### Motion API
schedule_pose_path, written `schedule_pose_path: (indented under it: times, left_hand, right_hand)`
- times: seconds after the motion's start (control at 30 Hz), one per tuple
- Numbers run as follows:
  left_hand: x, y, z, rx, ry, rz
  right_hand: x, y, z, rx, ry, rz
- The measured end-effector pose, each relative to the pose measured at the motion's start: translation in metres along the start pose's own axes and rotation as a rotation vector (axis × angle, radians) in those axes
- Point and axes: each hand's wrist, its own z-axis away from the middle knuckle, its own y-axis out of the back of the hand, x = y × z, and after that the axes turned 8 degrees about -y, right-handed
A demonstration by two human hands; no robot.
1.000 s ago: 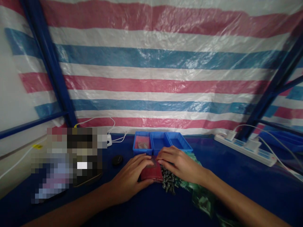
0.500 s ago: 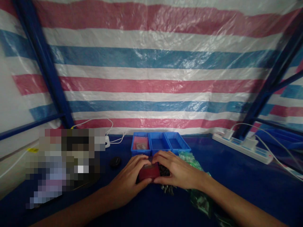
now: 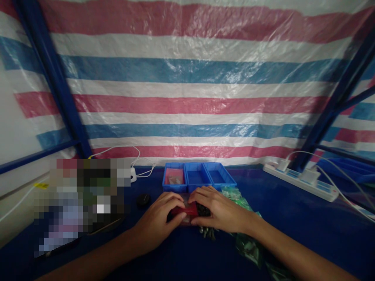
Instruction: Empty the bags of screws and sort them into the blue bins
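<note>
Between my two hands is a small, shiny red plastic bag [image 3: 191,211], resting low over the dark blue table. My left hand [image 3: 164,214] has its left side between bent fingers and thumb. On the other side, my right hand [image 3: 215,207] grips the bag's right edge in the same way. What is inside the bag cannot be made out. A heap of small dark parts [image 3: 204,210] shows under my right palm. Some silvery screw-like pieces [image 3: 208,233] lie just below that hand.
Behind my hands stand three blue bins [image 3: 199,176]; the left one holds a pinkish bag. Green plastic packets [image 3: 236,195] lie beside my right forearm. A white power strip [image 3: 301,181] sits at right, a round black object [image 3: 143,200] at left. The far left is blurred out.
The red bag has tilted or flattened, showing a brighter, more see-through face. My left thumb has shifted slightly up; both hands stay on the bag.
</note>
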Motion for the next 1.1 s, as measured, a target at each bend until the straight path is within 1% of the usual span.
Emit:
schedule_pose_path:
  times: [0.23, 0.53, 0.87, 1.1]
  left_hand:
    - [0.0011, 0.0022, -0.0052, 0.037, -0.007, 0.015]
    - [0.0033, 0.0026, -0.0022, 0.079, 0.028, -0.016]
    - [-0.0039, 0.0002, -0.0007, 0.115, 0.031, -0.004]
    - [-0.0048, -0.0002, -0.0008, 0.082, 0.02, 0.033]
  right_hand:
    - [-0.0014, 0.001, 0.001, 0.03, 0.045, 0.007]
    - [-0.0034, 0.0014, 0.0007, 0.079, 0.072, 0.004]
    - [-0.0095, 0.0044, 0.0016, 0.141, 0.034, -0.103]
    - [-0.0096, 0.0023, 0.0038, 0.175, -0.06, -0.134]
